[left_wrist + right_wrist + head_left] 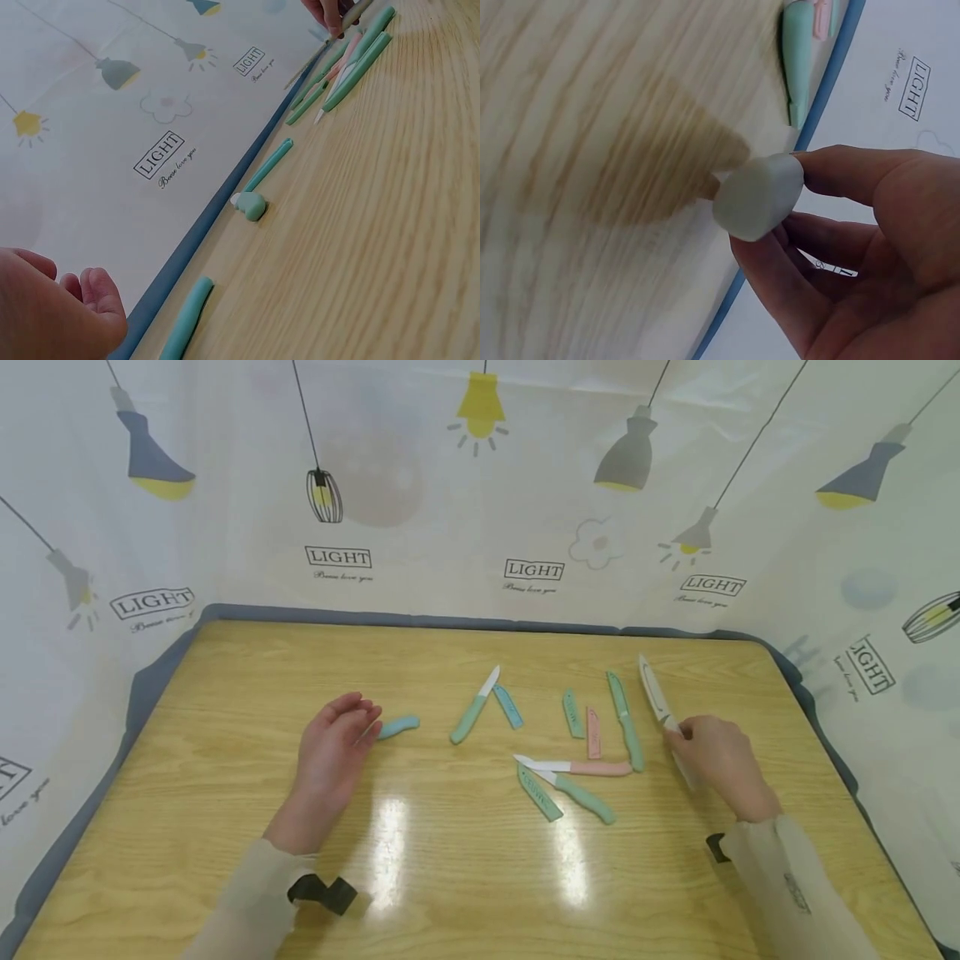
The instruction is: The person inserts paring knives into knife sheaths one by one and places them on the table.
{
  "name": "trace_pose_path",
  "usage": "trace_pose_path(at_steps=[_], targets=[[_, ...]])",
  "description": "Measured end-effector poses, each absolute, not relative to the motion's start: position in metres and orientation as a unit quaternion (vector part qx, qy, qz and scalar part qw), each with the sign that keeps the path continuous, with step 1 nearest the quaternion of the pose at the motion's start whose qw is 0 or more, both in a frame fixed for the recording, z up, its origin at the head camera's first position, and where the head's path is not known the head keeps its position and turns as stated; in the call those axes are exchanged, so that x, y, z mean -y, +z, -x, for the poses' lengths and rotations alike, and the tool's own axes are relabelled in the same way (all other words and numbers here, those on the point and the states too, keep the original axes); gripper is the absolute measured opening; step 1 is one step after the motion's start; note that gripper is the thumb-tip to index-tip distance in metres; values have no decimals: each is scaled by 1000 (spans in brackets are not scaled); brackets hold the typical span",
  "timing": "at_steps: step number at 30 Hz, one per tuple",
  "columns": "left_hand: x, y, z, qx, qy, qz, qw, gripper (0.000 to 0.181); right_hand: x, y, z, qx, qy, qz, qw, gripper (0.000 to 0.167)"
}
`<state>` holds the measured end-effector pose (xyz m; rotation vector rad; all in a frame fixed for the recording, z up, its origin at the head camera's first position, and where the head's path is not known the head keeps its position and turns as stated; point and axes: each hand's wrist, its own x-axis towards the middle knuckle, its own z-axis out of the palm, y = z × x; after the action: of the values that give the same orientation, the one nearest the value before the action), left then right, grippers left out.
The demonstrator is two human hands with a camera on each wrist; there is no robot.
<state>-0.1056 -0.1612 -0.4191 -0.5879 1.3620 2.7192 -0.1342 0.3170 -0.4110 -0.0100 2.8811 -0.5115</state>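
The right hand [716,760] is pinching a white knife [657,697] by its handle [754,199], with its fingers bent in close around it. The knife is sitting on the right side of the table [450,877], just beside a green knife [626,722], and its tip is pointing away from the person. The handle end is hanging over the wood; whether the tip is touching, I cannot tell. The left hand [333,747] is holding nothing that shows; its fingers are curling loosely near a blue handle [400,727].

The white knife is looking light and stiff, and its smooth handle may be a bit slippery. The blade could be sharp or chip easily, so the handle is seeming the best place to hold. The knife is looking long and thin, with dark lines along its front part, and its handle end is showing round and pale.
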Motion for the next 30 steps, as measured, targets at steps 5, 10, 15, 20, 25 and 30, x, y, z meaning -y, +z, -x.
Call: trace_pose_path(at_steps=[5, 10, 15, 20, 25, 30], targets=[[170, -418, 104, -436, 879, 192, 17, 18, -320, -416, 138, -981, -159, 5, 108, 39], [179, -416, 103, -429, 882, 196, 9, 16, -322, -417, 139, -983, -151, 2, 109, 44], [185, -415, 101, -424, 882, 206, 2, 16, -321, -418, 143, -981, -136, -20, 133, 36], [187, -415, 99, -431, 878, 209, 8, 16, -320, -420, 147, -978, -131, -39, 159, 32], [187, -415, 97, -432, 877, 210, 17, 16, -320, -420, 149, -979, -128, -37, 156, 34], [186, -415, 96, -431, 878, 208, 21, 14, -321, -419, 149, -980, -127, -24, 154, 42]])
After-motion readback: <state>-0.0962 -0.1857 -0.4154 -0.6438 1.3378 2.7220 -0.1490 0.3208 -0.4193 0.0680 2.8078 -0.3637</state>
